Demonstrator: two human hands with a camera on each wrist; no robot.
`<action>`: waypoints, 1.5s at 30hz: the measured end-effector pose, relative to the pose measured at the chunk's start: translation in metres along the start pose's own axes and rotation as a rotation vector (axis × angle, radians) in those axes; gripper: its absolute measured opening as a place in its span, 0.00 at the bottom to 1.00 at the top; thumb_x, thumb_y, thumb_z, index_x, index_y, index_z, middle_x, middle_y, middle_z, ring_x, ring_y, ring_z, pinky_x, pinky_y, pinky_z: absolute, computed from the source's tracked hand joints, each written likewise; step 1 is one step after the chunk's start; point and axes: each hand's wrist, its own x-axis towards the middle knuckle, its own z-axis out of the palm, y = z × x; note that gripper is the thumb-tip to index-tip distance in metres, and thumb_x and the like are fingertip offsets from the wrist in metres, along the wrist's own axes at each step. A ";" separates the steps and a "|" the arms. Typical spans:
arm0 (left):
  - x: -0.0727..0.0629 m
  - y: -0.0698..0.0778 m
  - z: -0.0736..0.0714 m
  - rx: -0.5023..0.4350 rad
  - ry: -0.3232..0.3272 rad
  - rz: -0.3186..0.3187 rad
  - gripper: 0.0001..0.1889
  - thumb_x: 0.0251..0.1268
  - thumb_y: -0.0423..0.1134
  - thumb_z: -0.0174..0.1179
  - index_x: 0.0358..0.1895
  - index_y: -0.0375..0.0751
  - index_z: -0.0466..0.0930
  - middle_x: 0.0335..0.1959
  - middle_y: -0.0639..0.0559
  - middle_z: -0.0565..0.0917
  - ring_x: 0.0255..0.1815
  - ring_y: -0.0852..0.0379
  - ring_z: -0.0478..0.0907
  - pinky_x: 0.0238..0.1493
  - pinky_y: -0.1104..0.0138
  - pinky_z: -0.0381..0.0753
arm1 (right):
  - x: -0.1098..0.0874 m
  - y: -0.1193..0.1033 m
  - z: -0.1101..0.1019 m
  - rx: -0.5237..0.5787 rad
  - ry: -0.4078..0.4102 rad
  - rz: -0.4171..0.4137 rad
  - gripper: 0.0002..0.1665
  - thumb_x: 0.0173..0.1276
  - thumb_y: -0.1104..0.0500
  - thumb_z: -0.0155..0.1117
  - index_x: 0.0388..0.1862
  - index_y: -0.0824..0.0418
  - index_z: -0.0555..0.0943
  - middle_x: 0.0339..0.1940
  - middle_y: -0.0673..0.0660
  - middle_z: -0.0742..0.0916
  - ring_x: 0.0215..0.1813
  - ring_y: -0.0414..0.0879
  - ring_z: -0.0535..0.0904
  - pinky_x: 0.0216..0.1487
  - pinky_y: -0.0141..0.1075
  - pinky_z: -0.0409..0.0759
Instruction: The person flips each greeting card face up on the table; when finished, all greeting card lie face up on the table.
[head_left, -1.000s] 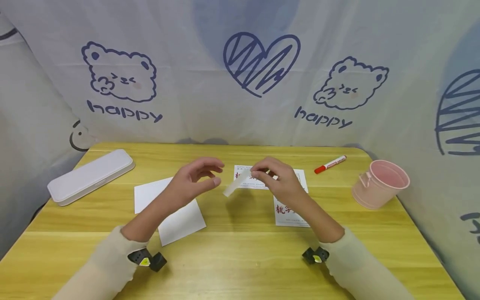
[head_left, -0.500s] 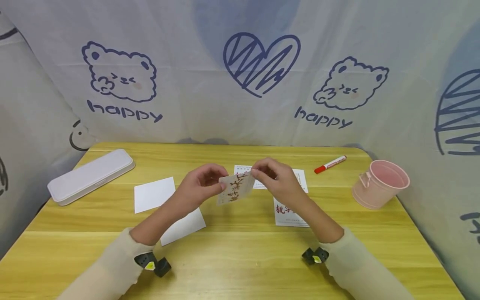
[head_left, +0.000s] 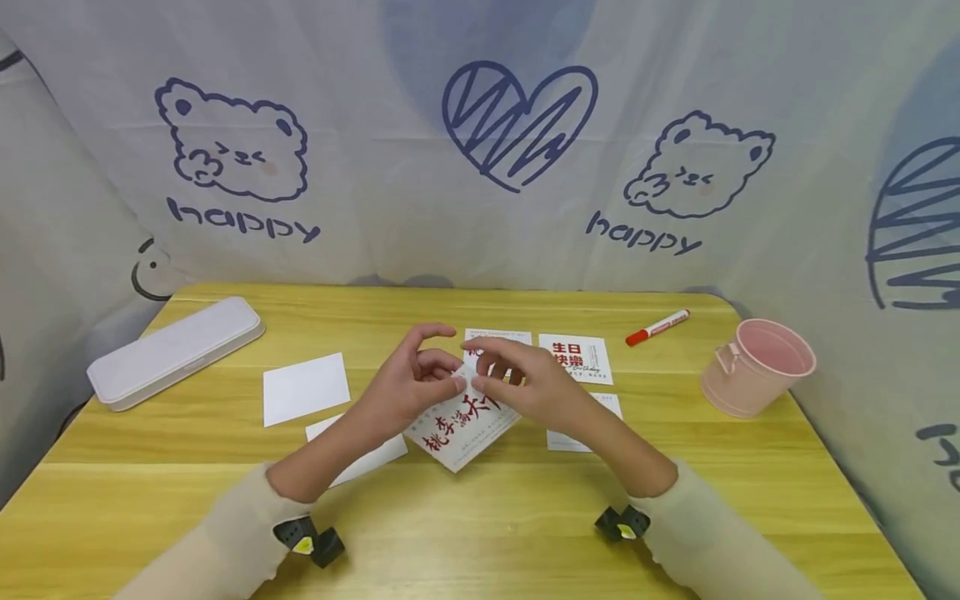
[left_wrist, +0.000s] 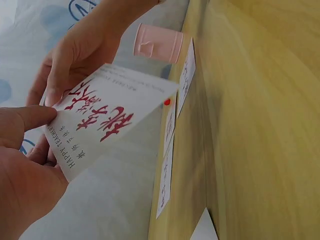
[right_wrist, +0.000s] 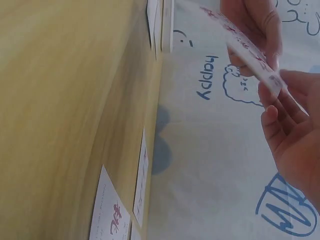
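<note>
A white greeting card (head_left: 459, 433) with red brush characters hangs tilted above the table between both hands. My left hand (head_left: 408, 379) pinches its upper edge between thumb and fingers. Close beside it, my right hand (head_left: 536, 379) also pinches that edge, the two thumbs nearly meeting. In the left wrist view the card (left_wrist: 100, 117) shows its printed face, with "HAPPY TEACHER" in small letters near the left thumb. From the right wrist the card (right_wrist: 245, 45) appears almost edge-on and blurred. The fingertips behind it are partly hidden.
Blank white cards (head_left: 306, 389) lie at the left, near a white pencil case (head_left: 176, 350). Behind and right of the hands are printed cards, one a birthday card (head_left: 577, 358). A red marker (head_left: 657, 327) and a pink bucket (head_left: 757, 367) stand farther right.
My left hand, earlier apart from the card, has come in and grips it alongside the right. The card has turned from nearly edge-on to showing its printed face, and the hands have drawn together.
</note>
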 end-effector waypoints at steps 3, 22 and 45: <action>0.000 0.001 0.002 0.033 -0.026 0.014 0.30 0.65 0.26 0.62 0.69 0.38 0.64 0.45 0.47 0.84 0.42 0.58 0.80 0.44 0.71 0.81 | -0.002 0.000 -0.001 -0.025 0.016 -0.035 0.18 0.74 0.61 0.63 0.62 0.55 0.81 0.38 0.48 0.85 0.36 0.39 0.79 0.37 0.33 0.81; 0.015 -0.035 -0.019 0.287 -0.064 -0.105 0.12 0.71 0.36 0.61 0.55 0.39 0.81 0.41 0.41 0.84 0.42 0.42 0.80 0.44 0.59 0.79 | -0.039 0.054 -0.017 0.108 0.150 0.369 0.19 0.71 0.58 0.68 0.60 0.54 0.81 0.38 0.54 0.85 0.39 0.49 0.79 0.34 0.32 0.78; 0.055 -0.062 -0.013 0.801 -0.145 -0.145 0.06 0.65 0.40 0.68 0.43 0.48 0.84 0.36 0.57 0.83 0.35 0.60 0.75 0.40 0.65 0.73 | -0.021 0.089 -0.008 -0.380 -0.117 0.411 0.10 0.67 0.56 0.72 0.46 0.54 0.86 0.41 0.47 0.85 0.43 0.41 0.77 0.48 0.38 0.78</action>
